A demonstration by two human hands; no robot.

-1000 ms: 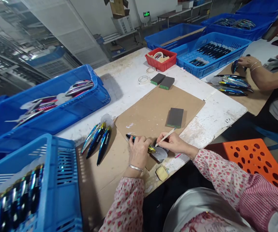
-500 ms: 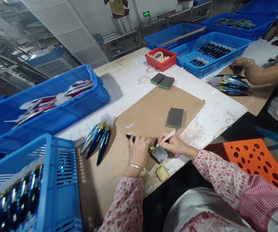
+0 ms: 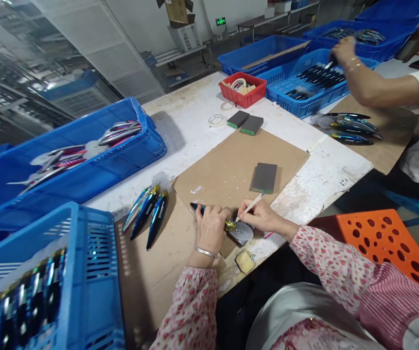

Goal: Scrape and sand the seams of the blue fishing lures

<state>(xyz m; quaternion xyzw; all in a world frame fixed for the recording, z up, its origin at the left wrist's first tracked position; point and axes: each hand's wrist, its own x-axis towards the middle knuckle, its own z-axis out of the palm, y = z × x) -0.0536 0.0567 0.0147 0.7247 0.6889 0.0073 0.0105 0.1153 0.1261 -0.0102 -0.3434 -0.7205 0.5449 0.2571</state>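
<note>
My left hand point(image 3: 209, 226) presses a shiny blue and yellow fishing lure point(image 3: 198, 209) down on the brown cardboard sheet point(image 3: 231, 167), fingers closed over its middle. My right hand point(image 3: 262, 216) pinches a thin pale stick point(image 3: 252, 203) like a pen, its tip at the lure's clear round lip point(image 3: 241, 230). Three finished lures point(image 3: 147, 211) lie side by side to the left of my left hand. A grey sanding block point(image 3: 264, 177) rests just beyond my right hand.
Blue crates point(image 3: 67, 160) with lures stand at the left and front left. A red tray point(image 3: 243, 88), tape rolls and two grey blocks point(image 3: 245, 121) sit farther back. A co-worker's arm point(image 3: 373, 82) reaches into a blue basket point(image 3: 319, 80) at the right. An orange stool point(image 3: 388, 243) stands beside me.
My hands have stayed on the lure, the stick shifting slightly. The co-worker's arm has lifted from the far cardboard and moved up to the blue basket.
</note>
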